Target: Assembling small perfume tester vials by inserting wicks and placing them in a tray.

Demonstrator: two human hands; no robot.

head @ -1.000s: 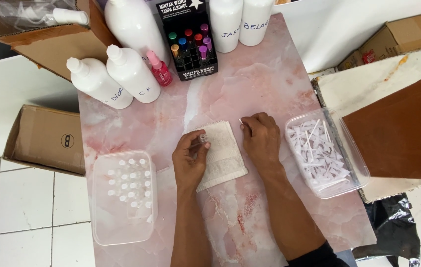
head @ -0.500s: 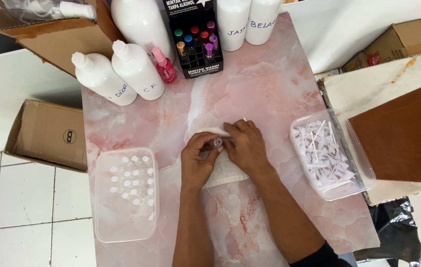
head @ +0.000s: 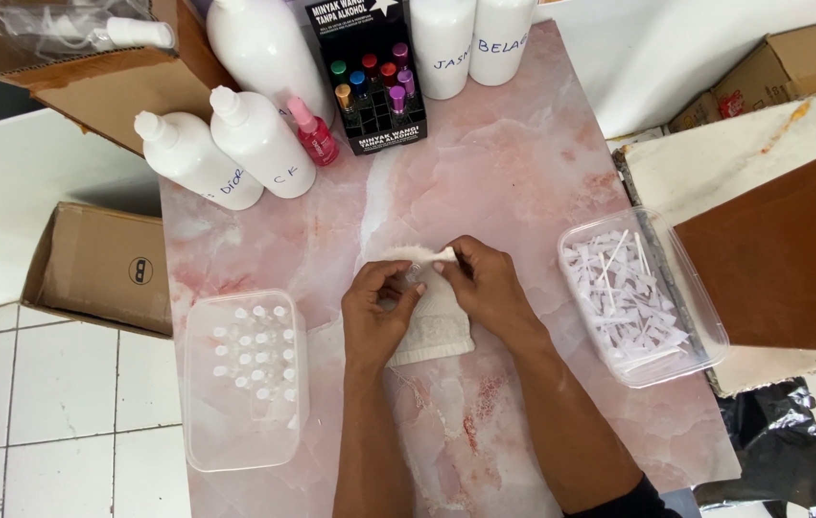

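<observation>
Hands [head: 432,293] on white cloth [head: 437,331], between two clear tubs [head: 235,451].

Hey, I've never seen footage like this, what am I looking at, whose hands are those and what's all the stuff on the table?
This is one picture from a camera worn on a person's head, looking down at their own bare hands. There is no machine. The left hand and right hand meet over a white cloth on a pink marble table, pinching something too small to make out. At the left is a clear tub of small white-capped vials, at the right a clear tub of thin white sticks. At the far edge stand big white bottles, a small pink bottle and a black display box of coloured little bottles. Cardboard boxes sit around the table.
</observation>
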